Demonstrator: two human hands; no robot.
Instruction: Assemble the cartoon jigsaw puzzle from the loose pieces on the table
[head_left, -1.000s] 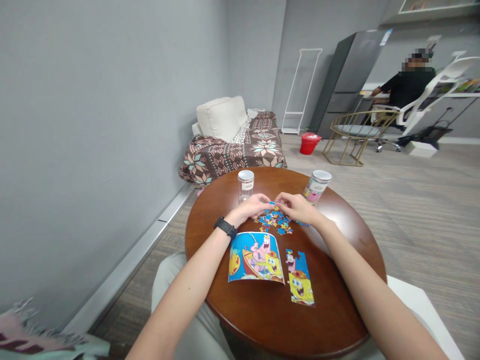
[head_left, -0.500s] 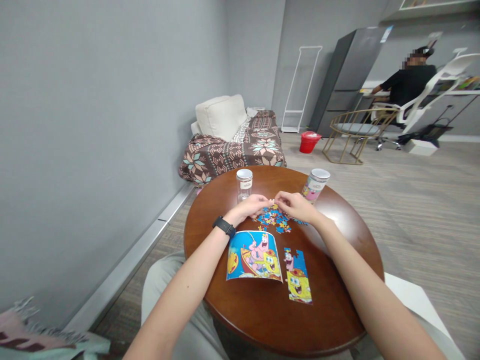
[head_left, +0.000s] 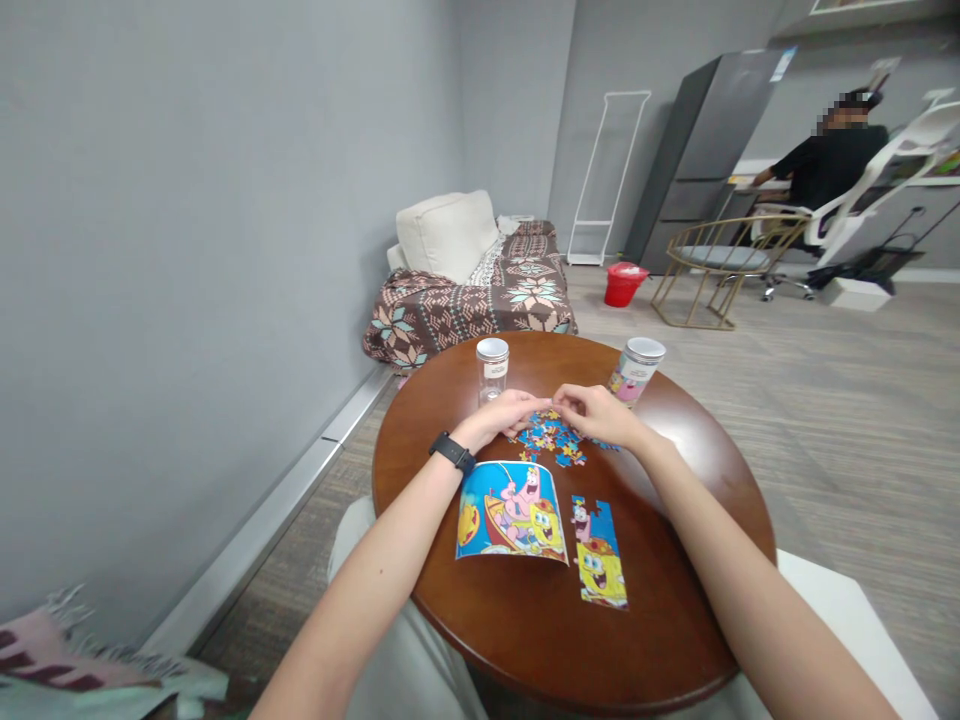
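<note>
My left hand, with a black watch at the wrist, meets my right hand fingertip to fingertip above a heap of loose jigsaw pieces. Both hands are closed in a pinch on a small puzzle piece, mostly hidden by the fingers. Nearer to me lies a curled picture sheet showing a yellow and a pink cartoon figure in a boat. To its right is a joined strip of puzzle with matching figures, its upper edge notched.
On the round brown table, a clear jar stands behind my left hand and a printed jar behind my right. Beyond are a blanket-covered sofa, a red bin, a gold-framed chair and a seated person.
The view has shifted slightly. The pale piece that showed between my fingertips is now largely covered, and my hands have drawn a little closer together. The joined strip and the sheet lie as before.
</note>
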